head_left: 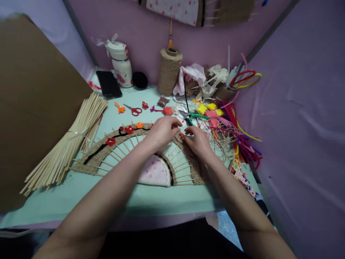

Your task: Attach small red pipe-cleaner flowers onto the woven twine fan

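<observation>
My left hand [163, 132] hovers over the upper edge of a fan-shaped piece [93, 162] woven from twine on thin sticks. Its fingers are curled together, and what they hold, if anything, is hidden. Close beside it, my right hand [201, 143] pinches a small red piece [182, 135] between thumb and fingers, above the fan's woven band. Along the band's left side sit a red flower [110, 141], another red flower [129, 129] and an orange flower [139, 125] on a black curving line. A white dotted half-circle [155, 172] forms the fan's lower middle.
Green-handled pliers [190, 116] lie just beyond my hands. Red scissors [133, 109] rest farther left. A bundle of sticks [63, 144] lies at left. Behind stand a twine spool [169, 72] and a bottle [121, 66]. Tangled pipe cleaners [242, 133] fill the right side.
</observation>
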`<move>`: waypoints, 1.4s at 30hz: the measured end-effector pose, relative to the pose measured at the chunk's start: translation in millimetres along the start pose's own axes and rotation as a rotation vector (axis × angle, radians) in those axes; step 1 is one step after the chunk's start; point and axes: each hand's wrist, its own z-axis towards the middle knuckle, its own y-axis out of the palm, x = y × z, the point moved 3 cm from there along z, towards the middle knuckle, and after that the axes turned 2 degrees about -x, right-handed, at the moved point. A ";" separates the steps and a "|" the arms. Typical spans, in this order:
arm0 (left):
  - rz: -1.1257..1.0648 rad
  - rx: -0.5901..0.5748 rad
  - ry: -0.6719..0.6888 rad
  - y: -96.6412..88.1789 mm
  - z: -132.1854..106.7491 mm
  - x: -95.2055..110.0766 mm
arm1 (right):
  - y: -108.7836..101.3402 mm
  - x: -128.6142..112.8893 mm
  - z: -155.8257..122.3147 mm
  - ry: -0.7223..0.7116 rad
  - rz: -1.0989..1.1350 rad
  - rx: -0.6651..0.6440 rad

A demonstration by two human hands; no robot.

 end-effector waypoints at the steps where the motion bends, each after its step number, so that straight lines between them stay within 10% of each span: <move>1: 0.072 -0.007 0.012 3.7 11.7 -5.7 | 0.8 0.5 0.0 0.007 -0.001 -0.004; 10: 0.233 -0.227 0.014 33.0 45.0 -45.9 | 4.0 -6.8 0.3 0.105 -0.030 0.009; 42: 0.787 -0.467 0.038 34.2 32.5 -40.2 | 2.5 -5.4 -1.3 0.168 0.025 0.006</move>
